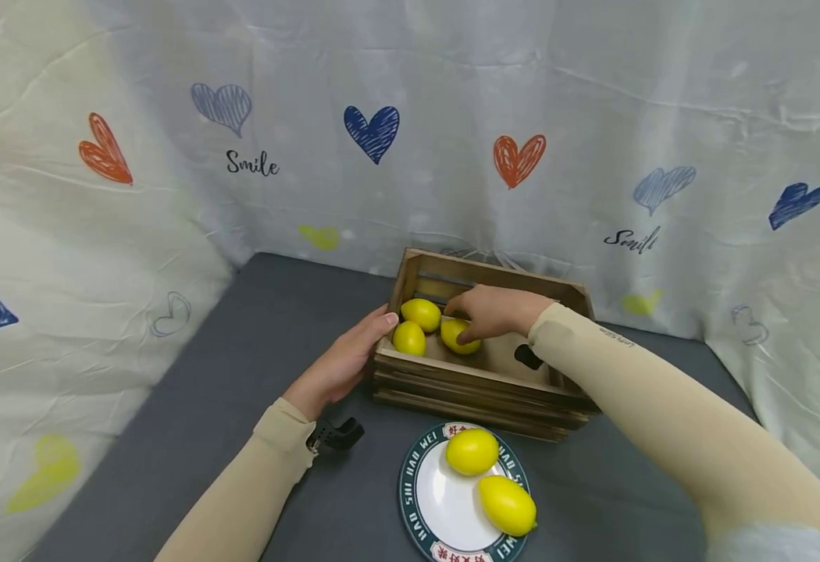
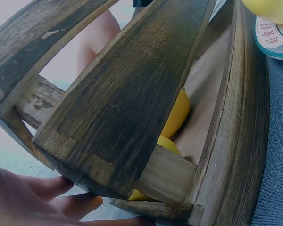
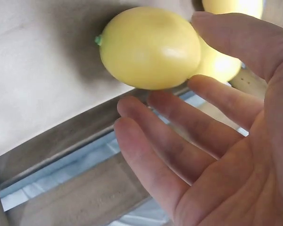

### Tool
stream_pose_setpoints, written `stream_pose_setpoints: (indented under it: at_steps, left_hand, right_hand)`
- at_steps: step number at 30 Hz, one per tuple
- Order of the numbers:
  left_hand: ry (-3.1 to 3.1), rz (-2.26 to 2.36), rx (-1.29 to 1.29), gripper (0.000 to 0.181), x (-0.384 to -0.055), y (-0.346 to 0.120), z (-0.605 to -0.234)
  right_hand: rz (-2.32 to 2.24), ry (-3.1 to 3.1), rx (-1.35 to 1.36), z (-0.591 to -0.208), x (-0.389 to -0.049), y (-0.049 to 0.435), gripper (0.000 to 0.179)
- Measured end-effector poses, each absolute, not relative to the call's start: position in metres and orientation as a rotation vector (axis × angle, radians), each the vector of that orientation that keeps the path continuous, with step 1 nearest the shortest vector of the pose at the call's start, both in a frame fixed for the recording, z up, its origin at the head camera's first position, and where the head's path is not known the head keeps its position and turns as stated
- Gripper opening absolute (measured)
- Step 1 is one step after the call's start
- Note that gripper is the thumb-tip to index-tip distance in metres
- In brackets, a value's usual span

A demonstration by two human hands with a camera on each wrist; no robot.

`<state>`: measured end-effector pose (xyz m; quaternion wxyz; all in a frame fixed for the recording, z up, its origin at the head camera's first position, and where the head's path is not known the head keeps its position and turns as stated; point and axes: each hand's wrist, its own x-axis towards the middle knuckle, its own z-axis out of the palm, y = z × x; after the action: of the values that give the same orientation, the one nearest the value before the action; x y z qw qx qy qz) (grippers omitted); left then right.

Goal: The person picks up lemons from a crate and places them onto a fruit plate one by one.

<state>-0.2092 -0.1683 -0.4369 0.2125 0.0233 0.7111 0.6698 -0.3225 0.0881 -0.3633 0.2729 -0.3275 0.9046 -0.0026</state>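
Observation:
A brown slatted wooden crate (image 1: 452,386) stands on the table with several yellow lemons inside. My left hand (image 1: 343,359) rests against the crate's left end, thumb at the rim; its fingers (image 2: 80,202) lie along the outside wood in the left wrist view. My right hand (image 1: 497,310) reaches down into the crate over a lemon (image 3: 151,47). In the right wrist view its thumb and fingers are spread around that lemon, fingertips right at its side. Two other lemons (image 1: 420,314) (image 1: 409,338) sit in the crate's left corner.
In front of the crate is a white plate (image 1: 445,499) with a green lettered rim, bearing two lemons (image 1: 472,451) (image 1: 507,506). The dark grey table (image 1: 241,375) meets a pale curtain (image 1: 445,70) printed with hearts behind the crate.

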Motion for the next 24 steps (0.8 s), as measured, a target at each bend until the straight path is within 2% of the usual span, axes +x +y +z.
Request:
stream_pose_setpoints:
  at_steps: [16, 24]
  left_hand:
    - [2.006, 1.863, 0.065, 0.089, -0.210, -0.166, -0.436]
    - [2.016, 1.857, 0.059, 0.089, -0.210, -0.168, -0.437]
  right_hand:
    - [0.115, 2.410, -0.916, -0.378, -0.327, 0.078, 0.064]
    - [0.091, 2.427, -0.948, -0.372, -0.324, 0.083, 0.060]
